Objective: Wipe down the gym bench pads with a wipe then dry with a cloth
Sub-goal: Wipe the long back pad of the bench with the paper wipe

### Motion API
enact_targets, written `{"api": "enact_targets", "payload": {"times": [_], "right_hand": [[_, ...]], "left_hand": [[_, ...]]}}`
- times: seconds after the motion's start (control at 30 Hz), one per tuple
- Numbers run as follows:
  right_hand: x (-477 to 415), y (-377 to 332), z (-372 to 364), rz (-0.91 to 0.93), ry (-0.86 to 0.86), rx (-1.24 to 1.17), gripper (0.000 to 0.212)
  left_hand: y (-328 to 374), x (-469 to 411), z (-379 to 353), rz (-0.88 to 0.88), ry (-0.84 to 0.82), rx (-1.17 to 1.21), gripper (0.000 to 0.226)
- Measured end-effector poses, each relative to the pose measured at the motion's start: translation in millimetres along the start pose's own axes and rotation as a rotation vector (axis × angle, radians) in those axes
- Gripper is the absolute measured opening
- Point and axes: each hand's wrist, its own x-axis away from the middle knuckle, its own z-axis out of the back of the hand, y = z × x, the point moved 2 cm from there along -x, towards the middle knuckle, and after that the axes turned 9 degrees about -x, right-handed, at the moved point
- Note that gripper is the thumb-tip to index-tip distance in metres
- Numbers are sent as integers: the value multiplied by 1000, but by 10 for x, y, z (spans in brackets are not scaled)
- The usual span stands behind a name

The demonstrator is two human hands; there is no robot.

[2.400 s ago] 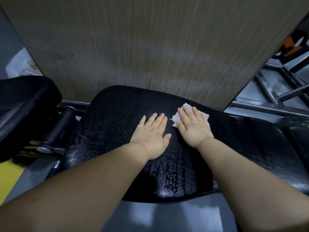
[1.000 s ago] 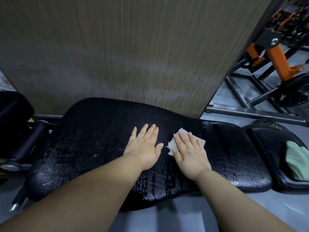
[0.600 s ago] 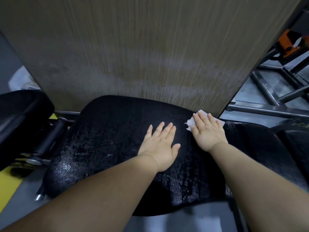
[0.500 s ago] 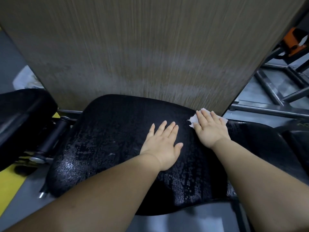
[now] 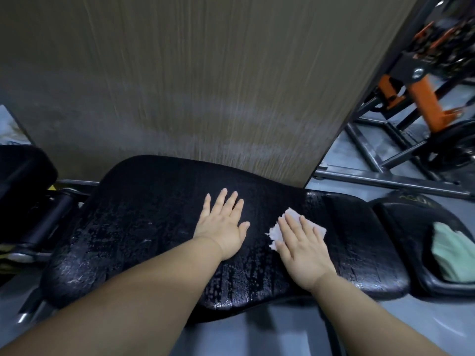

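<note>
A white wipe is pinned flat against the black bench pad beneath the right hand, with its crumpled edges seen past the fingertips and to the thumb side. No closed grip is formed: the right hand is spread open, palm down, and the wipe is held only by pressure from the fingers. The left hand is laid flat just beside it, fingers extended and slightly fanned, with nothing held. Both forearms are stretched forward from the lower edge of the view. Streaks and beads of moisture are seen across the pad's surface. A pale green cloth is left on the smaller adjoining pad at the right, well apart from both hands.
</note>
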Motion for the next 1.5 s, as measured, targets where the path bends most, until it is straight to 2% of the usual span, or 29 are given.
{"api": "enact_targets", "payload": {"times": [0.13, 0.37, 0.5, 0.77, 0.93, 1.33, 1.5], "right_hand": [[423, 92, -63, 25, -10, 33, 105], [593, 189, -91, 18, -32, 25, 92], [444, 175, -60, -10, -10, 46, 81], [35, 220, 28, -38, 13, 65, 85], [-233, 261, 98, -48, 2, 53, 58], [-1020, 422, 243, -80, 53, 15, 55], [-1012, 422, 256, -76, 33, -12, 55]], "left_hand": [[295, 140, -2, -70, -14, 75, 64], [455, 210, -45, -126, 5, 88, 64], [460, 193, -49, -149, -1, 68, 65], [455, 94, -58, -181, 14, 61, 65], [461, 66, -62, -186, 21, 44, 64], [497, -49, -54, -175, 26, 28, 64], [495, -67, -41, -168, 15, 8, 63]]}}
